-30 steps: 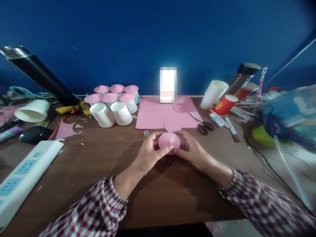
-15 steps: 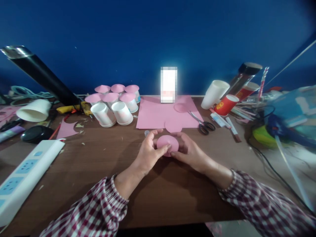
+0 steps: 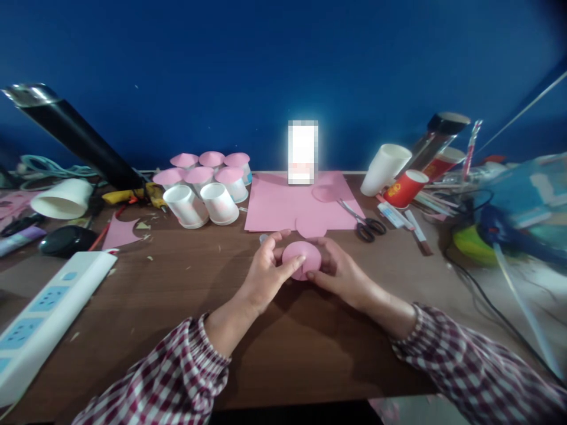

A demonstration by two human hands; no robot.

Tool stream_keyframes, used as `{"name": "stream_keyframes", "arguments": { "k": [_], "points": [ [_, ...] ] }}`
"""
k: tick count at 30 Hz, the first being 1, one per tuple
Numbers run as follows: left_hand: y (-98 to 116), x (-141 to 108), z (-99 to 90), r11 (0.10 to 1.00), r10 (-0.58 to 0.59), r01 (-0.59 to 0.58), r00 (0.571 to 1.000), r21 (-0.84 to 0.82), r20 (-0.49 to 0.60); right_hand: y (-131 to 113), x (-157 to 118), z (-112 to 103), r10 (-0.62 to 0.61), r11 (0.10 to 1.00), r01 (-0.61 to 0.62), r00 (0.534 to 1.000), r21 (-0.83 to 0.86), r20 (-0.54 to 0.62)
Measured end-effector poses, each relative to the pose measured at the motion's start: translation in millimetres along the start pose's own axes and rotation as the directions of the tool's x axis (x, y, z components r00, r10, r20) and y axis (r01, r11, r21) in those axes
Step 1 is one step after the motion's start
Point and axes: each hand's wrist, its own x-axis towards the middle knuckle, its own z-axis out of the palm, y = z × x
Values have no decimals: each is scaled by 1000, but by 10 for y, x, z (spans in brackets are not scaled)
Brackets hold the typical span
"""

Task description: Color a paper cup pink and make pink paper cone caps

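Note:
Between my hands, over the near middle of the table, is a pink paper disc with a slit running from its centre to the near edge. My left hand grips its left side, the thumb lying on top near the slit. On the other side, my right hand pinches the near right edge by its thumb. The fingers under the disc are partly hidden. Just beyond lies another pink paper circle, overlapping the front of the pink paper sheets. Scissors rest at the sheets' right corner.
To the left, several paper cups wear pink cone tops, with two bare white cups in front. A power strip lies at left. On the right stand a red cup, a white cup and markers. A blurred bright phone-like rectangle stands behind.
The slit in the disc shows more plainly now, and the disc looks flatter. Both hands stay in nearly the same place.

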Motion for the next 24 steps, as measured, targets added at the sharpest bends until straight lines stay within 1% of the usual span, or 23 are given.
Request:
{"name": "stream_keyframes", "arguments": {
  "k": [3, 6, 10, 17, 22, 24],
  "points": [
    [17, -11, 19, 1000, -12, 12, 1000, 21, 26, 1, 15, -5, -5, 997, 8, 999, 71, -36],
    [7, -13, 21, 998, 1, -3, 999, 56, 34, -6, 16, -1, -2, 999, 4, 998, 49, -57],
    [-5, -13, 5, 996, 0, -3, 999, 89, 32, -24, 7, 6, -33, 999, 34, 998, 12, -52],
    [18, -7, -6, 1000, -7, 6, 999, 28, 42, -61, 6, -15, 13, 994, -8, 999, 112, -46],
    [1, -11, 25, 996, 26, -29, 999, 88, 39, -74, 3, 3, 13, 995, -8, 999, 99, -48],
    [0, -9, 29, 995, 22, -26, 999, 92, 41, -75, 3, 8, 17, 994, -12, 999, 113, -45]
  ]
}}
